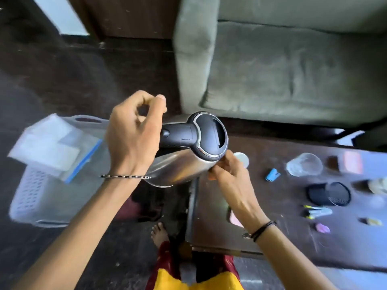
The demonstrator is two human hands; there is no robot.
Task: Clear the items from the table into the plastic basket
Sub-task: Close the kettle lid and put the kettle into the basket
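Dark flooring lies under a plastic basket (35,197), already holding a zip bag (52,145). An electric kettle (188,151) is carried tilted between basket and table (251,233) — left hand (132,135) closed on the handle, right hand (228,176) pinching the spout end. Beyond the kettle, a glass (303,164), strainer (328,193) and small items are left.

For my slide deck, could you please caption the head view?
Both hands, left hand and right hand, carry a steel kettle from the table toward the plastic basket.
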